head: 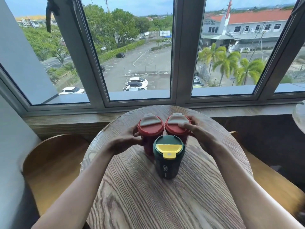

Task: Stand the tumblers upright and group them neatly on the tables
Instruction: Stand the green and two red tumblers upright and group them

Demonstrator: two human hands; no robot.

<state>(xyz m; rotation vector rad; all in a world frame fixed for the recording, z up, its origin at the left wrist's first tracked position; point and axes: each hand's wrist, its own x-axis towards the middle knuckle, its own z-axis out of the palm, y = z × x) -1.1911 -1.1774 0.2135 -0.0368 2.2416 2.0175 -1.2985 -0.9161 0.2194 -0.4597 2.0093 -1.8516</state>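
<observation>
Left hand [127, 141] wrapped left red tumbler [149, 134]; right hand [198, 129] clasped right red tumbler [176, 128], near table [148, 204] far edge. Probably rigid, smooth; grip mid-body.

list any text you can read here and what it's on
"OKK": printed down the side of the green tumbler, with a short dash below it.
Lettering on the white building outside the window: too small and blurred to read.
The two red tumblers show no text.
</observation>
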